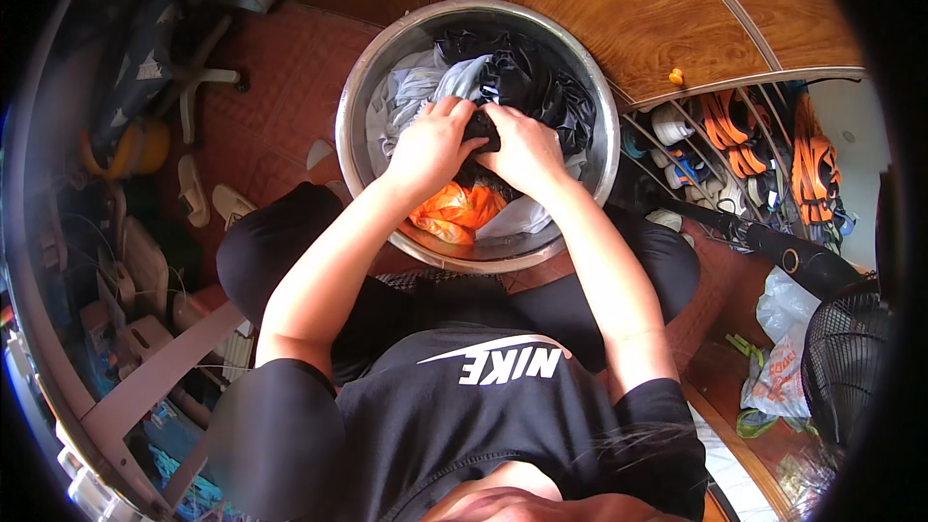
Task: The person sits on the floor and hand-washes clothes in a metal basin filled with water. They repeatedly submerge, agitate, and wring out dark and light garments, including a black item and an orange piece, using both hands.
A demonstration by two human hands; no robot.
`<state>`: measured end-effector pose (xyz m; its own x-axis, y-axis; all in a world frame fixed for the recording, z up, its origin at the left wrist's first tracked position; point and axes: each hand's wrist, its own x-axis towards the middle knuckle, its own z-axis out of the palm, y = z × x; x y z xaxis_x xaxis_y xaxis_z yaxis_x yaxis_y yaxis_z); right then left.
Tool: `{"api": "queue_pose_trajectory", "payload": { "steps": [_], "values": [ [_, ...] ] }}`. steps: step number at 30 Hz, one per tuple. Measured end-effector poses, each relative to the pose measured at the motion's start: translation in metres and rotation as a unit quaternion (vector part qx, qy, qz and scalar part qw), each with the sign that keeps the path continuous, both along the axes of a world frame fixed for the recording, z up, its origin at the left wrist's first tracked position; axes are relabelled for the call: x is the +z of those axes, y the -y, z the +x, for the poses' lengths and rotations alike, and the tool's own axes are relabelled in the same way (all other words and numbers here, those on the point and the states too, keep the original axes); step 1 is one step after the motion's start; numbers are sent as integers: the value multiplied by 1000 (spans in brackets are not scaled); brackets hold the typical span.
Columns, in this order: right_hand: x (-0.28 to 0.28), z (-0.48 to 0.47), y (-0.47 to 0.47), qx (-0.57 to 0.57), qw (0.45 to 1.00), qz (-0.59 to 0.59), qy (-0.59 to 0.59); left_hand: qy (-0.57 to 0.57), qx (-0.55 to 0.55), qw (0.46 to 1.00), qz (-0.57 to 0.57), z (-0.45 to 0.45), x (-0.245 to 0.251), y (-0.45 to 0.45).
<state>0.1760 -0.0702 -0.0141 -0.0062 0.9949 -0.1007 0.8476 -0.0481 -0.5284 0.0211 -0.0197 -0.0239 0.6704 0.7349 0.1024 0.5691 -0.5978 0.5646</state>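
Observation:
A large round metal basin (348, 132) stands between my knees with several wet-looking garments in it. Both my left hand (433, 143) and my right hand (523, 147) are over its middle, gripping a bunched dark cloth (481, 132) between them. Light grey fabric (420, 85) lies along the basin's left and upper part. Shiny black fabric (525, 80) fills the upper right. Nearest me, below my hands, sit a crumpled orange cloth (457, 212) and a whitish cloth (516, 216). My wrists hide part of the pile.
A wooden cabinet (551, 3) borders the basin's far side. To the right are a rack of shoes (714, 152), a black fan (847, 362) and a plastic bag (783, 355). Slippers (192, 190) and a chair base (206, 76) occupy the tiled floor on the left.

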Motion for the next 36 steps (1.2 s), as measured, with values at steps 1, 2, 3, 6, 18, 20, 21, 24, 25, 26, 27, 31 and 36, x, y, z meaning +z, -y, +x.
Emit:
{"api": "queue_pose_trajectory", "payload": {
  "steps": [1,2,3,6,18,20,21,24,25,26,27,31,36],
  "values": [
    [14,-1,1,8,1000,28,-7,27,-2,1000,4,-5,12,0],
    [28,-3,2,11,999,51,-8,70,-9,997,28,-9,22,-1],
    [34,-4,4,17,995,94,6,86,-11,996,29,-11,29,0],
    [36,-3,8,57,976,195,79,102,-19,993,48,-19,40,2],
    [-21,3,46,46,996,77,-6,-30,-11,999,38,-28,-20,27],
    [-35,6,45,8,998,46,-31,8,5,1000,-4,-20,-25,23],
    [-47,5,45,5,998,31,-50,-29,-3,1000,8,-16,-30,23],
    [-64,2,37,16,999,34,-19,-111,-12,994,-6,-6,-39,21],
    [-70,0,33,10,1000,14,-12,-107,-8,994,0,-3,-45,18],
    [-77,-1,30,3,1000,-5,-5,-103,-4,995,5,-1,-56,16],
    [-82,-1,27,-4,1000,-25,1,-100,0,995,10,1,-59,14],
    [-108,1,17,-12,997,-61,44,-205,6,979,-4,13,-67,6],
    [-99,10,-2,-31,988,-153,16,-143,8,987,-70,18,-72,-13]
  ]
}}
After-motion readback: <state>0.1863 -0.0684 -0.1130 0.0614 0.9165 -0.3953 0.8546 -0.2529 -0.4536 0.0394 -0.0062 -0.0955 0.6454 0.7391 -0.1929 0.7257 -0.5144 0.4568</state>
